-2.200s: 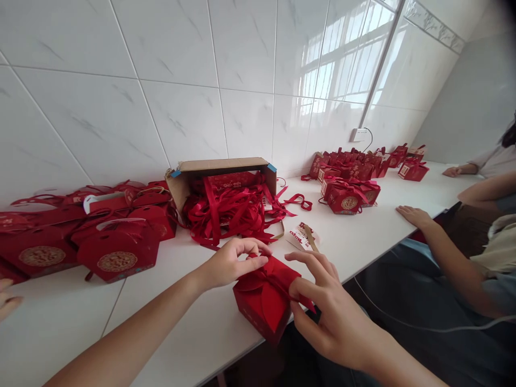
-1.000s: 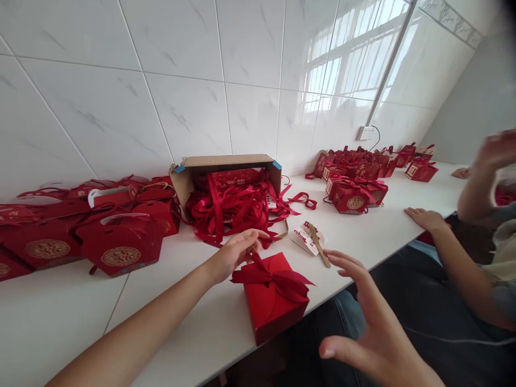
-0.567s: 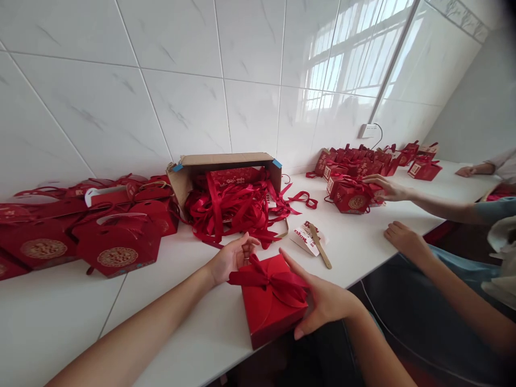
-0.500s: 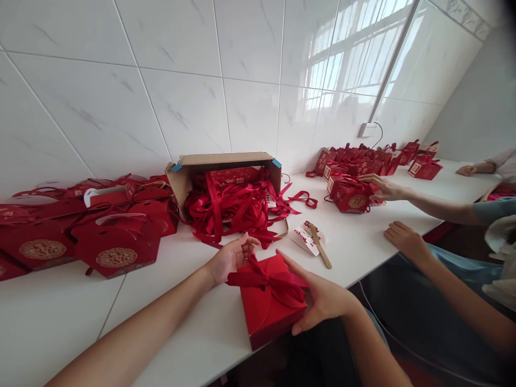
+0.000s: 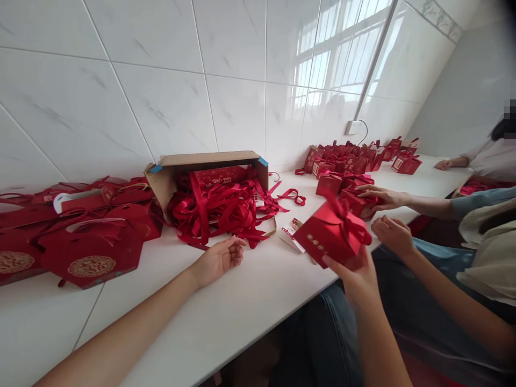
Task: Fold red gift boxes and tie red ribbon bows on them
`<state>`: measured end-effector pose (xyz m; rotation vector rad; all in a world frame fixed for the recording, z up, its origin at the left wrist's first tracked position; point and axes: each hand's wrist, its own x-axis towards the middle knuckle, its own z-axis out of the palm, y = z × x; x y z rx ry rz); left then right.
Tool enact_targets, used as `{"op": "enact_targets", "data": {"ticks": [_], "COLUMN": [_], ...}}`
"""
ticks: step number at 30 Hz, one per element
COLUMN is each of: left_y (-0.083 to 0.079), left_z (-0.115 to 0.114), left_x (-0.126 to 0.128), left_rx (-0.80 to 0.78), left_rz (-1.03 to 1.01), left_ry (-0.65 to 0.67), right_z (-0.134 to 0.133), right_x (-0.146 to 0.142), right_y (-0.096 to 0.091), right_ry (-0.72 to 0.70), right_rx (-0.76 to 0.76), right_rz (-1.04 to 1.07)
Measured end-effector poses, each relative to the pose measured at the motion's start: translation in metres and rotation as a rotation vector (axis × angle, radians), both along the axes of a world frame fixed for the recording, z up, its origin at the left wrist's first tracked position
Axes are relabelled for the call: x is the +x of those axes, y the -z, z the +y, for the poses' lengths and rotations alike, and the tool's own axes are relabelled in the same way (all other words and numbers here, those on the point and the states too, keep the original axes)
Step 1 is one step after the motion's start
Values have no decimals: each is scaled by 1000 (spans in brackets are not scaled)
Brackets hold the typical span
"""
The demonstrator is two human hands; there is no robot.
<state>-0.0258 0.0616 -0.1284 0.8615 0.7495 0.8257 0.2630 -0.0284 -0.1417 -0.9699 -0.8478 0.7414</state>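
My right hand [image 5: 357, 277] grips a red gift box [image 5: 324, 234] from below and holds it raised and tilted over the table's edge. A red ribbon bow [image 5: 349, 220] is tied on top of the box, and gold characters show on its near side. Resting on the white table [image 5: 242, 306], my left hand [image 5: 220, 260] lies palm up with loosely curled fingers and nothing in it. It is just in front of an open cardboard box [image 5: 161, 188] on its side, out of which a heap of red ribbons [image 5: 221, 207] spills.
Several red gift boxes [image 5: 92, 242] with round gold emblems stand at left. More red boxes [image 5: 334, 161] line the wall at right. A co-worker's hand [image 5: 382, 198] rests on one box. A printed card [image 5: 291, 234] lies partly behind my raised box. Another person sits farther back.
My right hand has lifted the gift box off the table and carried it right, tilting it. My left hand has come away from the box. The view has swung slightly right.
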Motion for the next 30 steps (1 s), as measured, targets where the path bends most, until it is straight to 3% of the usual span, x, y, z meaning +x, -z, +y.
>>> {"op": "enact_targets", "data": {"ticks": [3, 7, 11, 13, 22, 30], "left_y": [0, -1, -2, -2, 1, -1], "left_z": [0, 0, 0, 0, 3, 1], "left_x": [0, 0, 0, 0, -2, -2], "left_rx": [1, 5, 16, 21, 44, 56], "left_rz": [-1, 4, 9, 12, 18, 25], "left_ry": [-5, -11, -10, -10, 11, 4], "right_z": [4, 16, 26, 26, 20, 23], "right_x": [9, 23, 26, 22, 13, 14], "right_y": [1, 29, 55, 59, 51, 53], "right_ry": [198, 305, 231, 163, 144, 195], "right_rx": [8, -70, -224, -271, -308, -283], "right_rz": [-30, -269, -866, -1014, -1119, -1022]}}
